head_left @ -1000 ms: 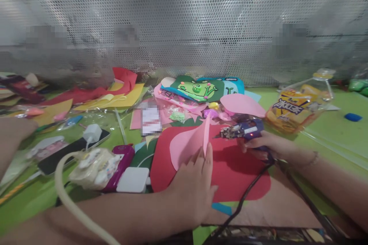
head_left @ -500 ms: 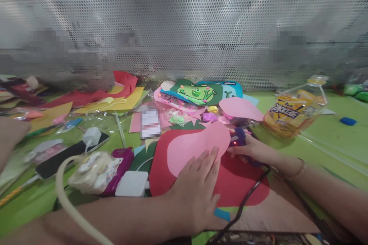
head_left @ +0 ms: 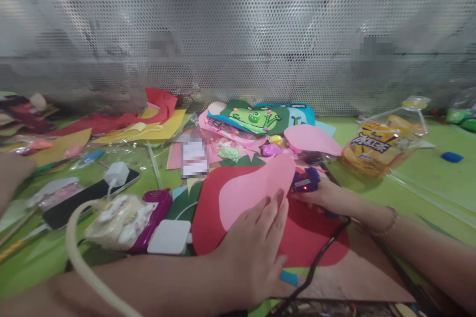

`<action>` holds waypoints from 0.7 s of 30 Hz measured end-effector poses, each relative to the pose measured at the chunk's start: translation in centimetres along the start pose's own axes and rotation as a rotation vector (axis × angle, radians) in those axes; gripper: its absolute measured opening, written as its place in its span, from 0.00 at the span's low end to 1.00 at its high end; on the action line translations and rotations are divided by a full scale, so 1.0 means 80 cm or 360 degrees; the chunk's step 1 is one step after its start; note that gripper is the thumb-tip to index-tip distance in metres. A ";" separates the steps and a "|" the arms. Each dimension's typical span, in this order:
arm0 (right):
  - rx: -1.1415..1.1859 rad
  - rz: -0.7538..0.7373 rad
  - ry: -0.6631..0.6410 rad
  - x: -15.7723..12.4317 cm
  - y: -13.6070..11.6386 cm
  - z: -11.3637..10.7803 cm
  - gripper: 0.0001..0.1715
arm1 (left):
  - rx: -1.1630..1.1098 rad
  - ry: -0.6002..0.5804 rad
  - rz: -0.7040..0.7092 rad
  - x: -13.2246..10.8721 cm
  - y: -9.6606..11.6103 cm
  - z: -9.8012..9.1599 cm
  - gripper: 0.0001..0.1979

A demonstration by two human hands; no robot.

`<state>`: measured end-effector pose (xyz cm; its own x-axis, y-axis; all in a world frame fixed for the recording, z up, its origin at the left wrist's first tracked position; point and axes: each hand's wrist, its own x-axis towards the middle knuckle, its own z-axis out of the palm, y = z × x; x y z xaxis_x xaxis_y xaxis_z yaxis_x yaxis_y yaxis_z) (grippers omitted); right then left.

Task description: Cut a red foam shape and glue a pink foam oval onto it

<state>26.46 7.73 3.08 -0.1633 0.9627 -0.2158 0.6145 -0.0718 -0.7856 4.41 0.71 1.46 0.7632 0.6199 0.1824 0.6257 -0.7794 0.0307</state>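
Observation:
My left hand [head_left: 255, 250] lies flat with fingers stretched out on a pink foam shape [head_left: 253, 185], pressing it onto a larger red foam shape [head_left: 312, 230]. My right hand [head_left: 327, 195] is closed round a purple glue gun [head_left: 305, 181] with a red light, its nozzle tucked under the pink shape's right edge. The gun's black cord [head_left: 316, 262] runs back toward me across the red shape.
A perforated metal screen [head_left: 238, 34] closes off the back. On the green table lie a frog-faced foam piece [head_left: 256, 119], another pink cutout [head_left: 312, 138], a yellow drink bottle [head_left: 383, 141], a phone with charger [head_left: 92, 193], a white adapter [head_left: 169, 237] and red and yellow sheets [head_left: 141, 119].
The pink shape, folded up on edge a second ago, now lies flat under my left hand. The glue gun has moved left and its tip has gone under the pink edge.

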 end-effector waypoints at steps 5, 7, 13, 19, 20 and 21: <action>-0.0073 -0.0005 0.0039 0.000 0.003 0.000 0.17 | -0.0091 0.0140 -0.0150 -0.001 0.002 -0.002 0.48; -0.0078 -0.0044 0.0050 -0.001 0.002 -0.001 0.16 | -0.0149 0.0185 -0.0246 -0.001 0.003 -0.003 0.49; -0.0068 -0.0012 0.0064 -0.005 -0.009 -0.002 0.14 | -0.0228 0.0311 -0.0395 -0.003 0.004 0.001 0.52; -0.0095 0.0081 0.0065 -0.010 -0.018 -0.002 0.13 | -0.0184 0.0445 -0.0344 -0.005 0.006 0.001 0.49; -0.0102 0.0080 0.0067 -0.010 -0.019 -0.002 0.13 | -0.0175 0.0449 -0.0337 -0.006 0.006 0.000 0.49; -0.0108 0.0075 0.0069 -0.011 -0.020 -0.002 0.13 | -0.0165 0.0457 -0.0329 -0.006 0.005 -0.001 0.49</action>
<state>25.73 7.05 4.61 -0.1004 0.9692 -0.2249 0.6718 -0.1007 -0.7338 4.31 0.07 1.47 0.5368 0.7259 0.4300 0.7310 -0.6546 0.1925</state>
